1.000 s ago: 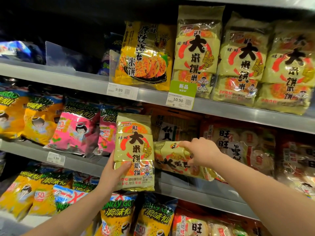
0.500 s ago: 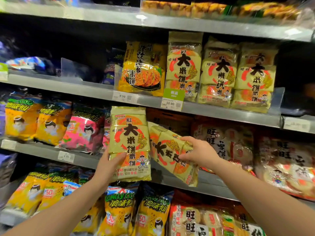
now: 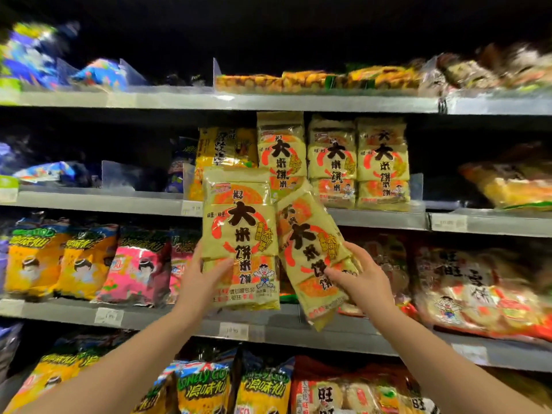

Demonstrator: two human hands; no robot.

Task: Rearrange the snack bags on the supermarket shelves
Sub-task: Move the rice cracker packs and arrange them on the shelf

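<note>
Head cam: left hand [image 3: 199, 283] grips an upright rice cracker bag [image 3: 240, 234], right hand [image 3: 363, 277] pinches a tilted rice cracker bag [image 3: 313, 252], the two touching.

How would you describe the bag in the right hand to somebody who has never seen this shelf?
Find the grey shelf carrying three upright pale-yellow rice cracker bags. In front of it, two hands hold matching bags. Yours is the tilted bag in the right hand; the left hand holds an upright bag.
</note>
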